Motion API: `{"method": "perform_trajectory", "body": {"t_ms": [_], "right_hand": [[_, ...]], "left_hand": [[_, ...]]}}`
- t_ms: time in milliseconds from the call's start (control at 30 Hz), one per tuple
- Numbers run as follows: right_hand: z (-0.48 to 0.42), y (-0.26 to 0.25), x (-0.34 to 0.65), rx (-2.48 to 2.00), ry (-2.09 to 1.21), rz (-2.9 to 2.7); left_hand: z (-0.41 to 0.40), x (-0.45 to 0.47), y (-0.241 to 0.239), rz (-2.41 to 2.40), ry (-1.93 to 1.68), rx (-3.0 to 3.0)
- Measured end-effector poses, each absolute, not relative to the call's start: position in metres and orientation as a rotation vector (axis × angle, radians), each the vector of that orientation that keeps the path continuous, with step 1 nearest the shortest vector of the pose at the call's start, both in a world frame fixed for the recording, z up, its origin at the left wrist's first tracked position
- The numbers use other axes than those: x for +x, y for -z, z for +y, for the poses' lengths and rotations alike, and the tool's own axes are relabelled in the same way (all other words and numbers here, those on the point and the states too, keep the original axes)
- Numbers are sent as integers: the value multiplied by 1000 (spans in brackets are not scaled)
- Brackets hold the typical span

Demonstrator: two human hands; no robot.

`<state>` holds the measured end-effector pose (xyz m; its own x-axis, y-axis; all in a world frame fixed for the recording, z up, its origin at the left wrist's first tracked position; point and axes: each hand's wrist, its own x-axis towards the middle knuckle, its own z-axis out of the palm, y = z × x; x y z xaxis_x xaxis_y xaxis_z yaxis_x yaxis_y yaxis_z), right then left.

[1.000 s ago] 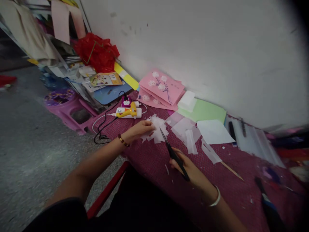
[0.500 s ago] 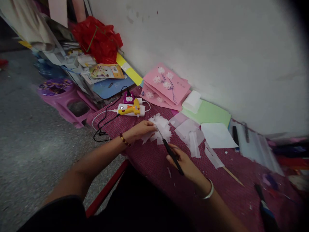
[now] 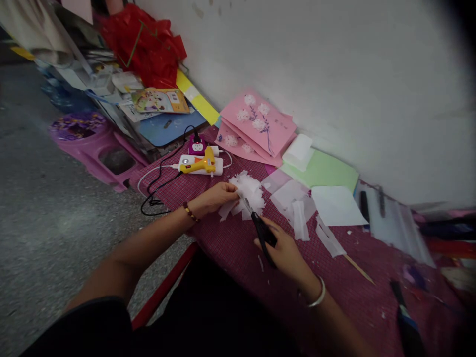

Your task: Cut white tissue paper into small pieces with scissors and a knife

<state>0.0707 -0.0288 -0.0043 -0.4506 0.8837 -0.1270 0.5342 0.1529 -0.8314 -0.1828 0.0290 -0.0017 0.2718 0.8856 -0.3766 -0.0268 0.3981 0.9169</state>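
Observation:
My left hand (image 3: 214, 198) pinches a frilly piece of white tissue paper (image 3: 248, 191) against the dark red checked tablecloth (image 3: 238, 248). In my right hand (image 3: 280, 250), the fingers are closed round the black handles of a pair of scissors (image 3: 259, 228). The scissor blades point up and left, and their tips meet the tissue paper just beside my left fingers. A bead bracelet is on my left wrist and a pale bangle on my right wrist.
A yellow glue gun (image 3: 199, 165) lies on a white power strip with black cords. Pink flower cards (image 3: 260, 124), a green sheet (image 3: 327, 171), white paper pieces (image 3: 336, 206) and a wooden stick (image 3: 359, 269) lie by the wall. A purple stool (image 3: 92, 148) and red paper (image 3: 145, 44) are at the left.
My right hand has moved the scissors up and left until the blades reach the tissue paper. My left hand stays on the paper. The camera has shifted a little.

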Motion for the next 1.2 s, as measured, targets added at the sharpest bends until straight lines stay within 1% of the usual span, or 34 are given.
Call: {"method": "perform_trajectory", "body": {"t_ms": [133,300,467,733,833,1000,1200], "right_hand": [[-28,3,70,-1321,-1358,-1969],[-26,-3,71,-1248,-1546,-1862],[-23,-11,73,-1252,-1596,-1842],[-21,-11,74,-1419,-1751,-1667],[-20,-9,74,-1423,-1788,-1616],[-19,-14,80,-1308,-1786,-1660],[-22,-14,91,-1219,-1965,-1617]], "left_hand": [[27,-183,1,1075,-791,947],[24,-183,-15,1153,-701,1030],[26,-181,-24,1208,-629,1101],[24,-191,-6,979,-691,849],[17,-201,0,1047,-657,858],[12,-208,0,1154,-813,900],[23,-201,-3,1120,-967,940]]}}
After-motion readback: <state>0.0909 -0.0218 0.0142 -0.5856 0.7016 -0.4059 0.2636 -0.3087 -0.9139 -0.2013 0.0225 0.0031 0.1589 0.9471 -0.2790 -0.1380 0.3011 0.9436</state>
